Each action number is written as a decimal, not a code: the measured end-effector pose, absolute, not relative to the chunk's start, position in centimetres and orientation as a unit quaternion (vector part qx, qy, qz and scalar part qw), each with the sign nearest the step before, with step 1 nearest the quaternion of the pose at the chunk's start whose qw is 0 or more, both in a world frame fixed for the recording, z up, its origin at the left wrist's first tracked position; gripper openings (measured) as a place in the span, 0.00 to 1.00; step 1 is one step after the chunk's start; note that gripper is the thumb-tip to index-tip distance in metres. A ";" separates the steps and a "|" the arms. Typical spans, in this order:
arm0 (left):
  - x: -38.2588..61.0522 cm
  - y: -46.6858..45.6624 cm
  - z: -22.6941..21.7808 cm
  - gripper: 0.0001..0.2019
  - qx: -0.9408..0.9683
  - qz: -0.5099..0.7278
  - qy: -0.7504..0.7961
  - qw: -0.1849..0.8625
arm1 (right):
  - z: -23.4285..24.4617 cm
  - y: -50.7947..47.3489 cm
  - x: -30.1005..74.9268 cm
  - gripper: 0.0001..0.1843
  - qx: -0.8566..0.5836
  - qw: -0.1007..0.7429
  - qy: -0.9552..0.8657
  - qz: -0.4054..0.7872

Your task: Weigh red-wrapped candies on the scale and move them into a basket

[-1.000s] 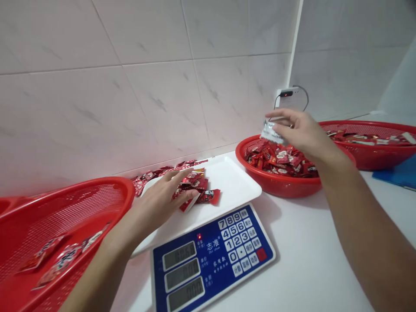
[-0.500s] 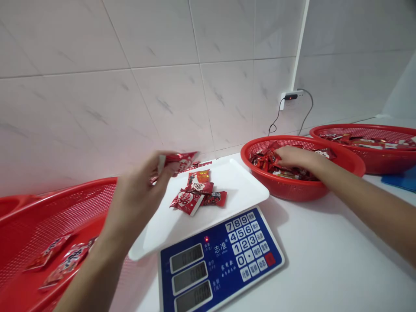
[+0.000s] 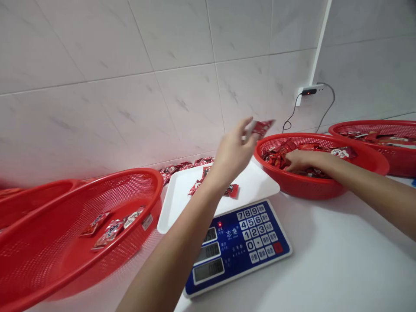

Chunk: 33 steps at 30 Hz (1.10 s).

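Note:
My left hand (image 3: pixel 232 152) is raised above the white scale tray (image 3: pixel 182 195), pinching a red candy packet (image 3: pixel 261 127) that points toward the middle red basket (image 3: pixel 325 187). My right hand (image 3: pixel 299 159) reaches into that basket, its fingers curled among the heap of red packets (image 3: pixel 282 156); what it grips is hidden. A few red packets (image 3: pixel 232 190) lie on the tray. The scale's blue keypad panel (image 3: pixel 250 236) faces me, partly covered by my left forearm.
A large red basket (image 3: pixel 107 255) at the left holds a few packets (image 3: pixel 110 225), with another basket rim behind it. A third basket (image 3: pixel 377 138) with packets stands at far right. Loose packets (image 3: pixel 185 166) lie along the tiled wall. A plug and cable (image 3: pixel 308 92) hang on the wall.
My left hand lifted a packet off the tray and carried it up and right toward the middle basket. My right hand dropped into that basket and stays among the packets. The view shifted left.

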<state>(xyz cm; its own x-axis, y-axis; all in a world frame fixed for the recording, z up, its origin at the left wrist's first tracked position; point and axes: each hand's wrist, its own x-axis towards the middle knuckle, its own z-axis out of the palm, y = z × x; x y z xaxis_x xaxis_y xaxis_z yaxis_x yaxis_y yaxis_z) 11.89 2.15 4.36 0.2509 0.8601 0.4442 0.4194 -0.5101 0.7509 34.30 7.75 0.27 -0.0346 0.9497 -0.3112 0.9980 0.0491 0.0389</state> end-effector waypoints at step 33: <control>3.4 -1.6 2.0 0.13 0.740 0.482 0.381 0.273 | 2.7 -0.6 21.8 0.09 0.374 -0.517 0.672 -0.376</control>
